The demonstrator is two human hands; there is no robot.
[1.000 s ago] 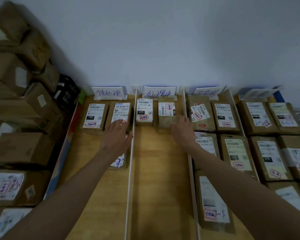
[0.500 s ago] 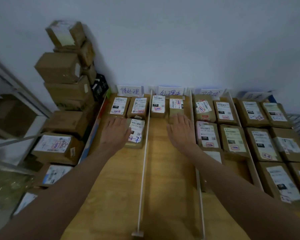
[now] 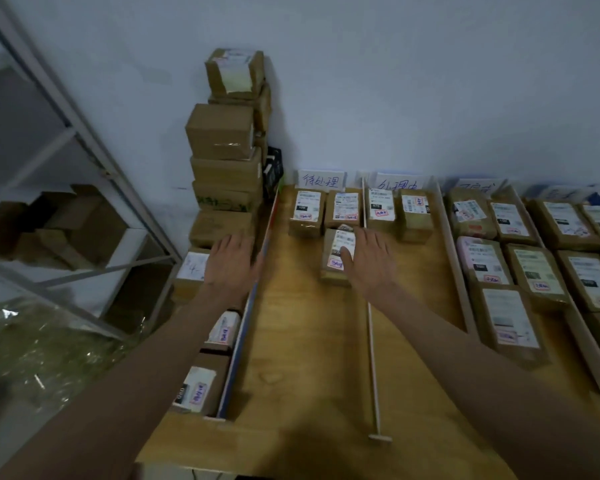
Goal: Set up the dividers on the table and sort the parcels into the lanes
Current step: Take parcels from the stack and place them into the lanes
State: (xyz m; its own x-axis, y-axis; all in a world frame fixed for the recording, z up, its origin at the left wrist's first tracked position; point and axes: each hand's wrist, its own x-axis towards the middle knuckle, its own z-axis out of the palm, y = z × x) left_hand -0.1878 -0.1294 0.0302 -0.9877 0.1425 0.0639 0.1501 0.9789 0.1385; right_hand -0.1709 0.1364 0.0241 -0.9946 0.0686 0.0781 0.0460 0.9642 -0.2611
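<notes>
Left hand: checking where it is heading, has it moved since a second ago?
Yes. The left hand has moved left, from over the first lane's parcels, past the table's left edge, to the pile of unsorted parcels.

1. Two bare arms show, one on each side.
2. No sleeves can be seen on the arms. They are bare all the way to the bottom edge.
3. The left hand [image 3: 230, 263] has no glove on it.
4. The right hand [image 3: 371, 261] has no glove on it.
5. No ring, watch or band shows on the hands or wrists.
6. The light is dim, so small marks cannot be made out.
</notes>
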